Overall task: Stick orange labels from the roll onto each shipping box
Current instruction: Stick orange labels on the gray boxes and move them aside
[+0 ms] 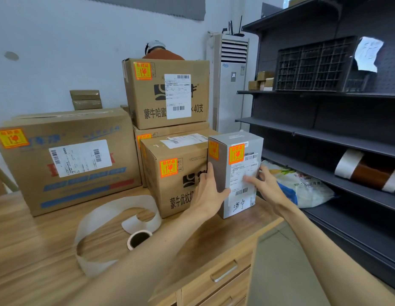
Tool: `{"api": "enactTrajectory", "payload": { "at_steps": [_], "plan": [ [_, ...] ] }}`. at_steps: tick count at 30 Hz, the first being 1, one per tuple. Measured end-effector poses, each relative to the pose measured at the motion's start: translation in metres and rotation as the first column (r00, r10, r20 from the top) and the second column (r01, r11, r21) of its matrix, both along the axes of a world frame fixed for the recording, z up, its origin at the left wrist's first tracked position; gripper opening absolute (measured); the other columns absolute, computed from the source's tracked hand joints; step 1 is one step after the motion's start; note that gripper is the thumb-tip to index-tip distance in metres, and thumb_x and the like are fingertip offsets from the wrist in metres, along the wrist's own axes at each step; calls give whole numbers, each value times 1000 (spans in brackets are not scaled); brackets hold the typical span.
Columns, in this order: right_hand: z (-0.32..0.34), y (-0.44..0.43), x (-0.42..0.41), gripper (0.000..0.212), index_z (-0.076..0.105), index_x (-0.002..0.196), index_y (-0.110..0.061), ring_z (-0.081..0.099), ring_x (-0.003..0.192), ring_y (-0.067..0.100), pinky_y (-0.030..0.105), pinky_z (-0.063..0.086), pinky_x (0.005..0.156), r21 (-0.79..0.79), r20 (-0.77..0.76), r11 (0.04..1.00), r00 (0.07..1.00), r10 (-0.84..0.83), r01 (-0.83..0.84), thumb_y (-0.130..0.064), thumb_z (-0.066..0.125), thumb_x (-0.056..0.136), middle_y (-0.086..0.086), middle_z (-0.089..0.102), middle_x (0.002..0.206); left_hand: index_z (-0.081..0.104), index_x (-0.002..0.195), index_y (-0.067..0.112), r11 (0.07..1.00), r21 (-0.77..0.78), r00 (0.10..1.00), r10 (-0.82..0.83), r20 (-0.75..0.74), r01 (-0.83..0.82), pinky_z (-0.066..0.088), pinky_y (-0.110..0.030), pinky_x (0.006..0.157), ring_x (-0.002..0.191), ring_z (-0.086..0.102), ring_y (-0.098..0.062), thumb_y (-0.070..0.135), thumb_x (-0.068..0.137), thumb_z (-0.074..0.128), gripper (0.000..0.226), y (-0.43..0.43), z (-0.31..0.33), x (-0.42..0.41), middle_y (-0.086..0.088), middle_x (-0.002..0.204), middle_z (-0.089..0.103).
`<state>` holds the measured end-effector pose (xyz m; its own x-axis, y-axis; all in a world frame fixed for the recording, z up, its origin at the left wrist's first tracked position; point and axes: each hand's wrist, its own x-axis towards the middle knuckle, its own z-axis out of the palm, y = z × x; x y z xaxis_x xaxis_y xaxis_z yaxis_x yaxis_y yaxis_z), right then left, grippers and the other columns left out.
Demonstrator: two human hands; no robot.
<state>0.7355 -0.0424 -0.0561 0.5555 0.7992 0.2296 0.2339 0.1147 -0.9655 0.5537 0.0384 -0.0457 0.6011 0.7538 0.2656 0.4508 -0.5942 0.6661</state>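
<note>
1. The grey box [220, 173] stood upright right of centre, near the desk's [37, 228] right edge, with an orange label [236, 153] on its front.
2. The left hand [210, 188] gripped its left side, thumb round the corner.
3. The right hand [267, 186] pressed its front with straight fingers.
4. The roll [139, 239] lay at lower centre.

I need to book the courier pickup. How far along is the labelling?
Done: the large box, top box, the box beneath it and the front box each show an orange label. In hand: the left hand grips the grey box, the right hand rests fingers on its front; it already carries two labels. Left: no unlabelled box shows; the roll looks down to bare backing.
</note>
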Motion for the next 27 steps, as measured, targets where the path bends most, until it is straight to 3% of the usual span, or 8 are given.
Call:
{"api": "enactTrajectory", "payload": {
  "at_steps": [4, 8, 10, 12, 14, 20, 25, 27],
  "plan": [
    [0, 0, -1, 49, 45, 133, -16, 62, 116, 20, 49, 52, 98, -62, 87, 998, 996, -24, 30, -26, 69, 91, 2, 62, 130, -6, 162, 25, 1000, 16, 1000, 10, -6, -10, 40, -47, 114, 144, 37, -27, 40, 96, 67, 100, 4, -2, 1, -8, 159, 30],
    [-1, -11, -5, 76, 40, 140, -12, 56, 120, 22, 47, 51, 99, -166, 177, 969, 972, -156, 186, -47, 75, 83, -1, 54, 131, 6, 162, 26, 1000, 14, 1000, -7, 20, 7, 41, -48, 114, 144, 39, -26, 40, 95, 68, 92, 5, 0, -12, -6, 158, 33],
    [-3, -20, -12, 68, 47, 125, -7, 58, 107, 22, 39, 53, 85, -187, 258, 937, 935, -244, 296, -51, 76, 81, 4, 57, 119, 21, 158, 29, 999, 42, 998, -24, 55, 22, 42, -48, 112, 141, 42, -24, 39, 95, 67, 78, 6, 5, -29, -3, 153, 40],
    [0, -31, -26, 49, 53, 100, -3, 56, 84, 22, 33, 45, 67, -156, 388, 911, 872, -298, 381, -45, 73, 85, 14, 61, 98, 36, 150, 28, 995, 99, 997, -39, 66, 32, 45, -45, 108, 133, 48, -22, 36, 97, 66, 62, 5, 14, -51, 0, 145, 49],
    [1, -40, -43, 38, 55, 83, -6, 55, 74, 21, 33, 41, 62, -138, 530, 911, 806, -263, 389, -41, 70, 88, 12, 61, 85, 45, 145, 24, 985, 170, 999, -32, 30, 27, 48, -42, 102, 125, 54, -19, 36, 99, 62, 50, 5, 25, -80, 2, 138, 55],
    [10, -28, -130, 23, 58, 77, -21, 55, 76, 8, 33, 48, 68, -163, 754, 981, 655, 56, 104, -37, 67, 91, -7, 58, 83, 63, 125, 24, 953, 299, 986, 81, -143, -35, 51, -38, 89, 106, 58, -11, 36, 100, 56, 28, 17, 37, -195, 7, 116, 63],
    [13, 8, -211, 15, 59, 80, -31, 54, 75, -1, 27, 44, 67, -279, 783, 942, 525, 335, -184, -39, 70, 88, -15, 58, 85, 75, 103, 19, 969, 232, 974, 131, -184, -87, 37, -14, 67, 81, 54, 0, 29, 99, 60, 19, 21, 15, -274, 6, 106, 69],
    [11, 18, -236, 10, 61, 84, -33, 52, 74, -1, 27, 40, 67, -314, 781, 921, 489, 388, -230, -37, 70, 87, -15, 57, 90, 75, 101, 23, 979, 199, 974, 90, -210, -48, 38, -14, 70, 81, 51, 3, 35, 98, 61, 19, 13, 3, -292, 10, 103, 67]
  ]
}}
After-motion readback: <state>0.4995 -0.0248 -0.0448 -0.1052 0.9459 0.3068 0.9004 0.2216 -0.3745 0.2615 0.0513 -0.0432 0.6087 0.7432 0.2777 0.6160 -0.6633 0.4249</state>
